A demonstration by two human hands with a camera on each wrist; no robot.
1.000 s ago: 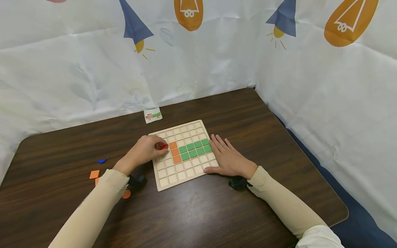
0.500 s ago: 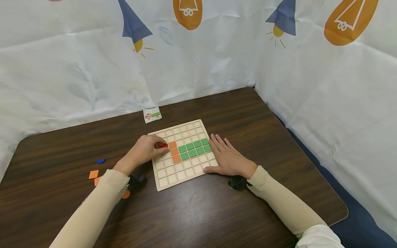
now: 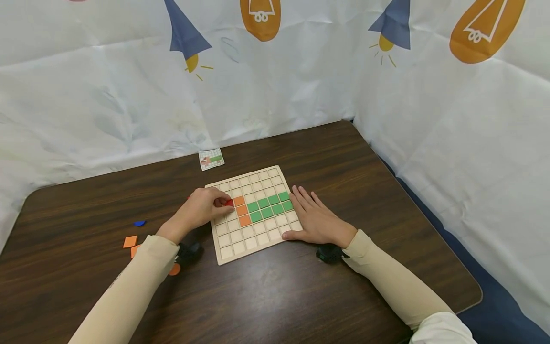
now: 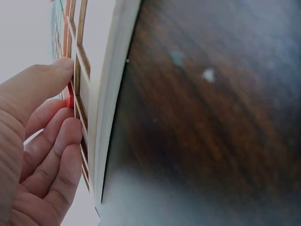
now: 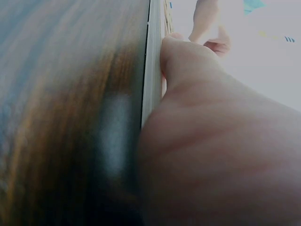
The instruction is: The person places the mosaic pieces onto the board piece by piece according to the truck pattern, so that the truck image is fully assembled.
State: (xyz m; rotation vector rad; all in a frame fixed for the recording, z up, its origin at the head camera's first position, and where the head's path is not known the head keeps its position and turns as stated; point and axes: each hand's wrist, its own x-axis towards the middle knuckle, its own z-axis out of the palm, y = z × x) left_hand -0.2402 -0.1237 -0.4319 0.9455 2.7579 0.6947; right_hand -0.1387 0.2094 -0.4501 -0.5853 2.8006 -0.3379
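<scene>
My left hand (image 3: 204, 209) pinches a small red tile (image 3: 229, 203) between thumb and fingers, right at a grid square beside the orange tiles (image 3: 242, 210). In the left wrist view, the red tile (image 4: 71, 100) shows at the fingertips, close against the board's ridges, mostly hidden by the fingers. The pale wooden grid board (image 3: 251, 245) carries a column of orange tiles and two rows of green tiles (image 3: 267, 213). On the board's right edge rests my right hand (image 3: 320, 220), fingers straight, thumb at the near right side.
A small printed card (image 3: 211, 159) with a coloured grid pattern lies behind the board. Left of my left arm are a blue piece (image 3: 139, 223), orange squares (image 3: 130, 241) and an orange round piece (image 3: 174, 269). White printed cloth (image 3: 301, 71) hangs behind the dark table (image 3: 266, 306).
The red tile has shifted slightly in my left fingertips and shows more of its face beside the orange column. My right hand stays where it was.
</scene>
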